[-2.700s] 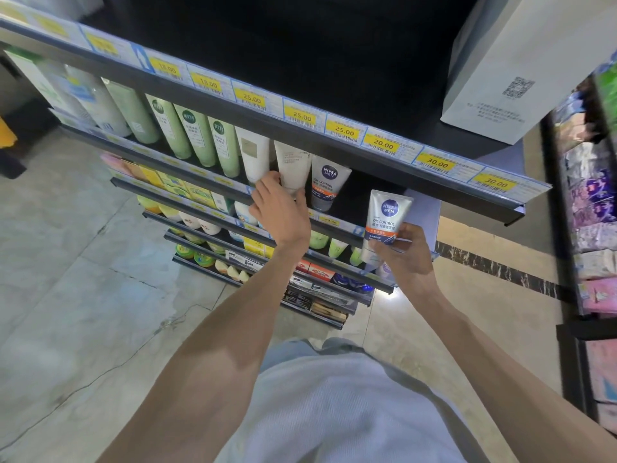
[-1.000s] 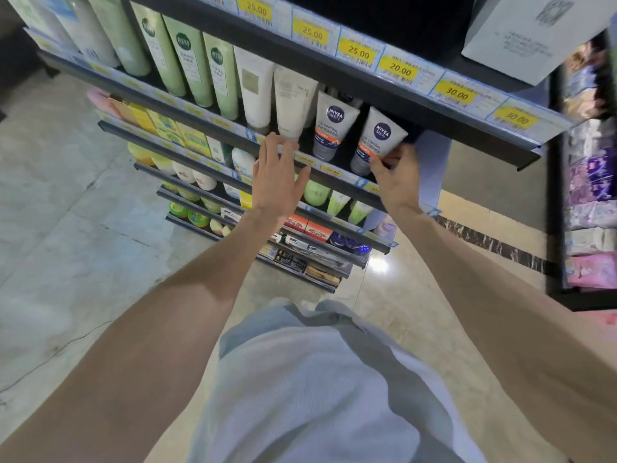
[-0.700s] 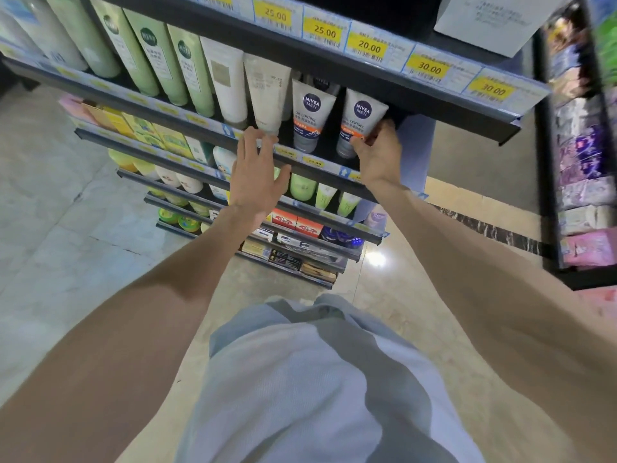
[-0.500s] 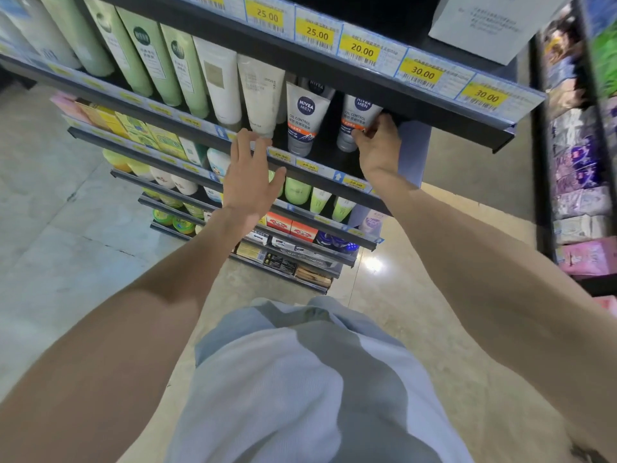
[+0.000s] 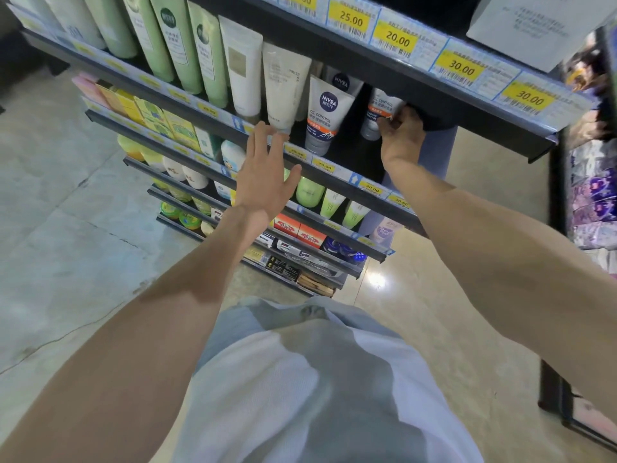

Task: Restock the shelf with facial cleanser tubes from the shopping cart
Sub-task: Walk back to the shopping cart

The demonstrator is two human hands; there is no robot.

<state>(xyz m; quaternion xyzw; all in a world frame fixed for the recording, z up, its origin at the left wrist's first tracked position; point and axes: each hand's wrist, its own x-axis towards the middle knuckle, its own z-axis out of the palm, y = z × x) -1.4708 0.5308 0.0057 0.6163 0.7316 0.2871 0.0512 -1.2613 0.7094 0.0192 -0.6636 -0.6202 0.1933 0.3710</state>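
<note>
White plastic tubes stand cap-down in a tight row on the shelf (image 5: pixel 337 168), and the risk lies in how crowded and top-heavy that row looks. The right hand (image 5: pixel 400 135) pinches the lower end of a tube (image 5: pixel 380 110), reaching under the lip of the upper shelf (image 5: pixel 434 91), which hides the tube's top. If the fingers let go before the cap sits flat on the shelf, the tube will likely tip forward over the low price rail or lean against the front tube (image 5: pixel 325 116) just to its left and push it over. Drawing the hand back carelessly could also drag the tube out with it, since the thumb and fingers wrap its narrow end. The left hand (image 5: pixel 267 175) is open, fingers straight and spread, with its tips at the rail just below the cream tube (image 5: pixel 283 85); it holds nothing. Whether the tips actually touch that tube's cap I cannot tell. A nudge there could topple the cream tube toward its neighbours. The held tube sits to the right of the open hand, with the front tube between them. Another tube (image 5: pixel 342 81) stands behind the front one. No cart is in view.
</note>
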